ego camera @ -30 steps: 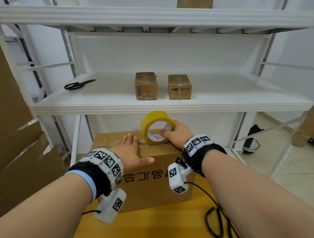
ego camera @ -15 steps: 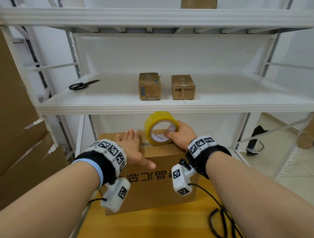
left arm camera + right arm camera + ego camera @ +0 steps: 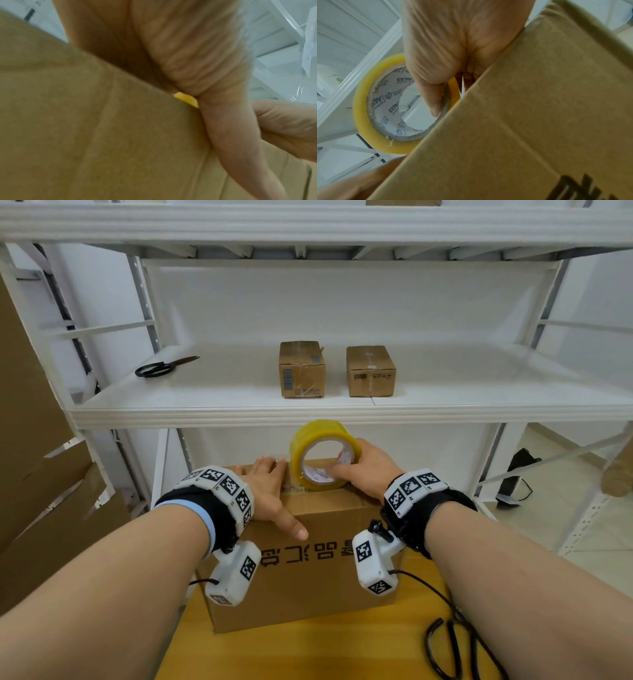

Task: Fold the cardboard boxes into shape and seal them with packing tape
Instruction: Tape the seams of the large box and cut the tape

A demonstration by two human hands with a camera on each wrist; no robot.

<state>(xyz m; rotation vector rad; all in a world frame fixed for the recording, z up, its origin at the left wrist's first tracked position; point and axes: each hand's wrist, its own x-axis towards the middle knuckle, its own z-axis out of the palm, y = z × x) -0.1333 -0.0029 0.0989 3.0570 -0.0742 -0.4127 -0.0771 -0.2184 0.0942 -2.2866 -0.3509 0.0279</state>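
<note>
A brown cardboard box (image 3: 318, 580) with printed characters stands on the wooden table (image 3: 274, 652). My left hand (image 3: 270, 494) lies flat on the box top, fingers straight, thumb over the front face. My right hand (image 3: 366, 470) grips a yellow roll of packing tape (image 3: 323, 453), thumb inside the core, the roll standing on the top of the box near its middle. In the right wrist view the tape roll (image 3: 368, 108) shows above the box edge (image 3: 522, 121). The left wrist view shows my palm (image 3: 188, 54) against the box (image 3: 85, 135), with a sliver of yellow tape (image 3: 186, 99).
A white shelf (image 3: 342, 412) runs just above the box, carrying two small sealed boxes (image 3: 301, 369) (image 3: 370, 371) and black scissors (image 3: 161, 368). Flat cardboard sheets (image 3: 37, 474) lean at the left. Black cables (image 3: 455, 638) lie on the table at the right.
The right hand has carried the tape roll a little farther back along the box top, and the left hand has slid along after it, still pressing flat.
</note>
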